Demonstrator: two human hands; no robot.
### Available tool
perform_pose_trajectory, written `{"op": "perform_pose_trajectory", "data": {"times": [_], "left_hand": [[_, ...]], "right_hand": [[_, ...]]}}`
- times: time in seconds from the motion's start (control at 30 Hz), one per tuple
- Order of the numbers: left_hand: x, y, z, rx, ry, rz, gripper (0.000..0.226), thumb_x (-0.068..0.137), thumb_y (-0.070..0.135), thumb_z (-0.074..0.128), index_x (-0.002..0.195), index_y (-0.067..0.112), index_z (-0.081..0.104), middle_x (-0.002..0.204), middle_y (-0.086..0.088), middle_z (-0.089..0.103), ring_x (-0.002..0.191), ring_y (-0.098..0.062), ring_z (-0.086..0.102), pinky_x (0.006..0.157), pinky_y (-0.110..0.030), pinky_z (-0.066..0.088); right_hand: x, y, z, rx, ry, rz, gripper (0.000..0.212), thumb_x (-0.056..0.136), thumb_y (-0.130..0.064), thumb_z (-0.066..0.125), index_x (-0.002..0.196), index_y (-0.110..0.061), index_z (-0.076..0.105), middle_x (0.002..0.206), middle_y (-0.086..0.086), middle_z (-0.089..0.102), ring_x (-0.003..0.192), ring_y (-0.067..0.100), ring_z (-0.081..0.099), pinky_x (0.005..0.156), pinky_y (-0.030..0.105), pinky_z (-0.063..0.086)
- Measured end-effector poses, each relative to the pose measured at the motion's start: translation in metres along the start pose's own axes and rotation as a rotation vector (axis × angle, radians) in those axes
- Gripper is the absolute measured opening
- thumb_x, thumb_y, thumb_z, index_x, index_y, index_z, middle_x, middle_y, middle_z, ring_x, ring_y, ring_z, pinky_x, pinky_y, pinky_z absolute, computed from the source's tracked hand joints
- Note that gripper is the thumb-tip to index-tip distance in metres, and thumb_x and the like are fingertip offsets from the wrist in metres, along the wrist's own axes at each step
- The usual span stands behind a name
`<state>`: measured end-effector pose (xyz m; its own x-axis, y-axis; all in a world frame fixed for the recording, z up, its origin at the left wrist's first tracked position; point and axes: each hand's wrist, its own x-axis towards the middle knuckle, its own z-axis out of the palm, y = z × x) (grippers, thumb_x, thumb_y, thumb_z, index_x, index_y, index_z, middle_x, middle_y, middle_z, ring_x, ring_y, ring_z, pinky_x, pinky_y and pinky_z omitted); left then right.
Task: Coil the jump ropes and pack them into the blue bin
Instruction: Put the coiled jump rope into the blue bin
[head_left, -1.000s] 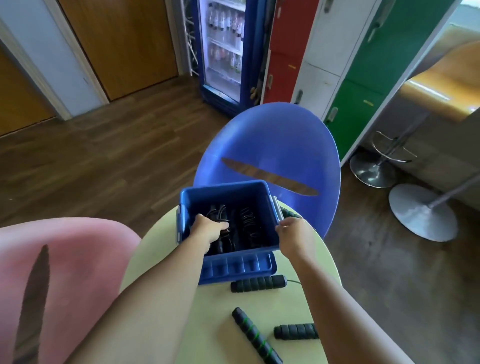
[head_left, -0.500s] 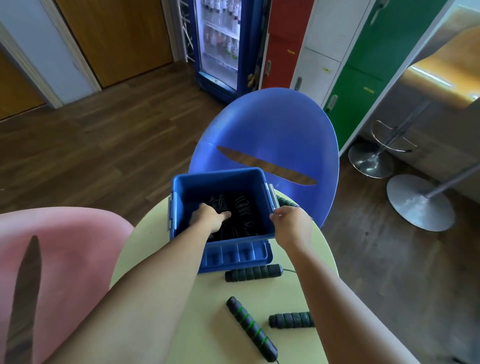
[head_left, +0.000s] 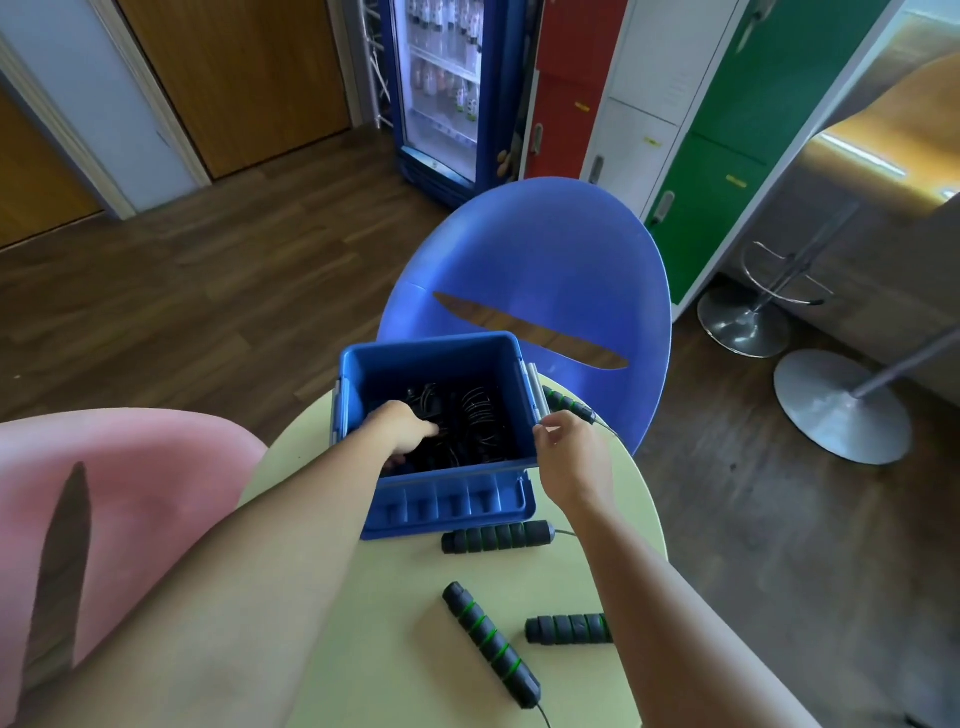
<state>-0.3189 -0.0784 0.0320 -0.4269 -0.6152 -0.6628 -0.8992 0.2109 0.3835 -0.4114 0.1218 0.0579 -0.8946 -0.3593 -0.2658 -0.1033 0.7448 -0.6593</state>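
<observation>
A round, pale green table (head_left: 395, 597) carries the bin (head_left: 452, 506) at its far side. Just in front of the bin lies a black handle (head_left: 496, 537). Nearer lie a green-striped handle (head_left: 491, 643), set slantwise, and a third handle (head_left: 566, 629), partly hidden. A fourth handle (head_left: 563, 401) lies beside the bin's right wall.

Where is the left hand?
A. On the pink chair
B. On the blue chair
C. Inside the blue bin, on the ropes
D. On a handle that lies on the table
C: the left hand is down inside the bin, on the black ropes packed there.
</observation>
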Motion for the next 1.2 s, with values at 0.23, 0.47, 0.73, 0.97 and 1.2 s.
{"op": "perform_pose_trajectory", "data": {"times": [0.23, 0.47, 0.73, 0.97, 1.2], "left_hand": [[0.004, 0.000, 0.014, -0.370, -0.029, -0.032, 0.079, 0.091, 0.033, 0.075, 0.151, 0.012, 0.028, 0.135, -0.015, 0.054, 0.096, -0.031, 0.069, 0.078, -0.042, 0.061], [0.013, -0.003, 0.009, -0.392, -0.076, 0.001, 0.082, 0.092, 0.023, 0.075, 0.157, 0.017, 0.027, 0.137, -0.011, 0.054, 0.079, -0.021, 0.063, 0.065, -0.036, 0.060], [0.005, 0.008, -0.005, -0.015, -0.121, 0.003, 0.065, 0.093, 0.040, 0.071, 0.142, 0.009, 0.042, 0.128, -0.016, 0.059, 0.102, -0.034, 0.066, 0.091, -0.052, 0.058], [-0.002, 0.008, 0.000, -0.053, -0.041, -0.039, 0.060, 0.091, 0.043, 0.070, 0.131, 0.002, 0.052, 0.115, -0.014, 0.058, 0.102, -0.036, 0.065, 0.093, -0.050, 0.057], [-0.029, 0.002, -0.011, 0.053, 0.198, 0.029, 0.072, 0.096, 0.044, 0.059, 0.153, 0.011, 0.030, 0.139, -0.019, 0.052, 0.116, -0.039, 0.055, 0.085, -0.039, 0.044]], "right_hand": [[0.003, 0.006, -0.006, 0.025, -0.080, -0.011, 0.024, 0.100, -0.026, 0.057, 0.120, -0.018, 0.067, 0.100, 0.006, 0.073, 0.078, 0.020, 0.058, 0.069, 0.026, 0.039], [0.007, 0.006, -0.012, 0.041, -0.110, -0.026, 0.024, 0.098, -0.022, 0.060, 0.120, -0.013, 0.068, 0.092, 0.002, 0.066, 0.076, 0.019, 0.054, 0.059, 0.025, 0.035], [0.009, 0.006, -0.012, 0.052, -0.130, -0.040, 0.020, 0.099, -0.025, 0.058, 0.116, -0.017, 0.065, 0.086, 0.000, 0.064, 0.061, 0.008, 0.053, 0.060, 0.027, 0.044], [0.002, 0.009, -0.015, -0.005, -0.118, -0.064, 0.022, 0.101, -0.032, 0.051, 0.117, -0.020, 0.061, 0.096, -0.001, 0.068, 0.069, 0.010, 0.057, 0.072, 0.029, 0.042], [-0.019, 0.008, -0.031, -0.123, -0.137, -0.099, 0.023, 0.101, -0.029, 0.042, 0.094, -0.020, 0.063, 0.081, 0.000, 0.066, 0.070, 0.021, 0.057, 0.051, 0.025, 0.033]]}}
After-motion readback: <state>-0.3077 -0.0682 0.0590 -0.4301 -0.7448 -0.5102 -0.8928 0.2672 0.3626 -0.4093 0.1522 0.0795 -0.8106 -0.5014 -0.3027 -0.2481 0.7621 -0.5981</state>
